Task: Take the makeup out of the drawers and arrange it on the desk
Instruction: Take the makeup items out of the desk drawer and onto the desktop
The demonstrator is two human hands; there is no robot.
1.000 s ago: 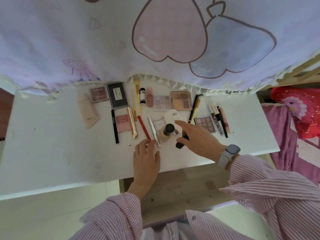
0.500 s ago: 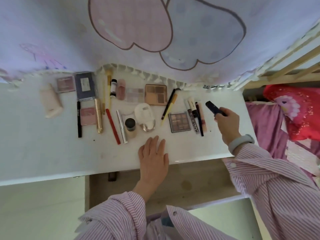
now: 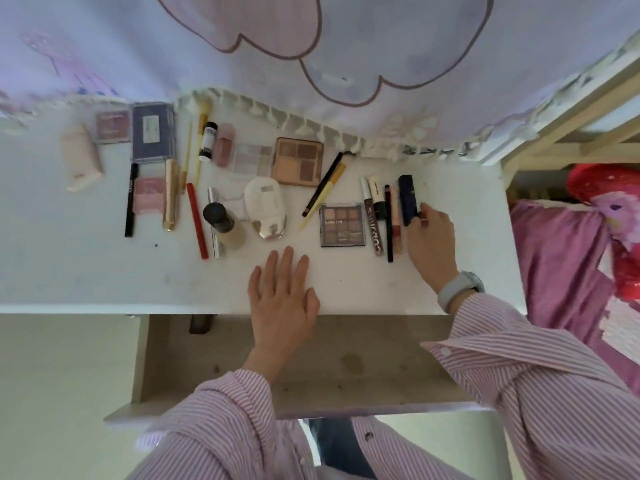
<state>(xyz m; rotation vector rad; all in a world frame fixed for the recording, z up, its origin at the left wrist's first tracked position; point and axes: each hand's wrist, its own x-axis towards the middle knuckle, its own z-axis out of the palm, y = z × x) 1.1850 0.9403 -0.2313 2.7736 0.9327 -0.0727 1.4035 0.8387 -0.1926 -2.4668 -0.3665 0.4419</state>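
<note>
We see the dark blue tube [image 3: 407,199] down on the desk [image 3: 86,271] now; half a second ago the right hand [image 3: 431,237] held it up in the air. It lies straight, last in the row, just right of the thin sticks. The right hand's fingers curl on its near end. The left hand [image 3: 282,299] stays flat and open near the desk's front edge, above the open drawer [image 3: 346,368].
</note>
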